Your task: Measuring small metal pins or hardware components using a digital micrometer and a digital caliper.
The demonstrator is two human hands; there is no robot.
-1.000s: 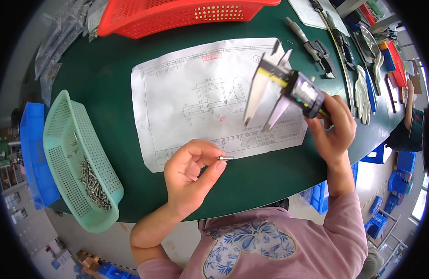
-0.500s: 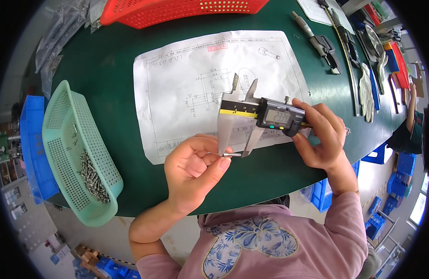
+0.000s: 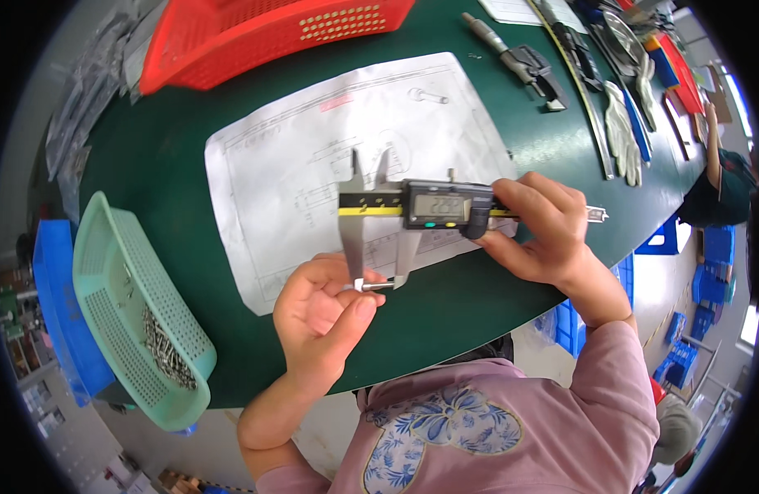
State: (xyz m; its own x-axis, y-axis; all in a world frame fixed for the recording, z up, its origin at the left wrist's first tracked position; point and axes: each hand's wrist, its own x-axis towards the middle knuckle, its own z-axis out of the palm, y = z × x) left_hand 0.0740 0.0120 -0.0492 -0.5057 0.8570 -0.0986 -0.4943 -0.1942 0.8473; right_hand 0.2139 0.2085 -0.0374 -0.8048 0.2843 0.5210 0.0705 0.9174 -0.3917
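My left hand (image 3: 318, 309) pinches a small shiny metal pin (image 3: 379, 286) between thumb and fingers, its wider end toward the palm. The pin lies lengthwise between the long lower jaws of a digital caliper (image 3: 449, 204). Those jaws appear to touch its two ends. Around the caliper's display body and beam, my right hand (image 3: 544, 230) is closed, thumb below and fingers above. Beneath the caliper, a white sheet with a technical drawing (image 3: 260, 177) rests on the green table (image 3: 445, 329).
At the left, a pale green basket (image 3: 87, 272) holds many small metal pins, beside a blue bin (image 3: 58, 305). A red basket (image 3: 231, 66) stands at the back. Far right are a micrometer (image 3: 523, 66), a white glove (image 3: 620, 132) and other tools. Another person's arm (image 3: 714, 148) shows beyond.
The caliper has tilted to nearly level, and its jaw gap looks slightly narrower around the pin. Both hands keep their grips. The whole view has shifted and turned a little.
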